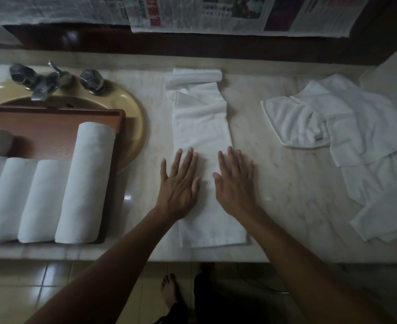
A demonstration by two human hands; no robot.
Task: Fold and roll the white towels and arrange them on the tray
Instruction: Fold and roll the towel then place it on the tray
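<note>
Pressing flat on the folded towel [204,127] with the left hand [178,183] and the right hand [236,185] — fingers straight and spread, gripping nothing. Lies midway along the counter [286,206], long axis running from front edge to back edge, stretching ahead of both sets of fingertips, equally near each. Likely next: rolling along that axis — then onto the tray [52,118] at the left end, beside the rolled towels [85,183].

Single head-worn wide-angle view, looking steeply down from close above the marble counter [286,183], floor at bottom edge
</note>
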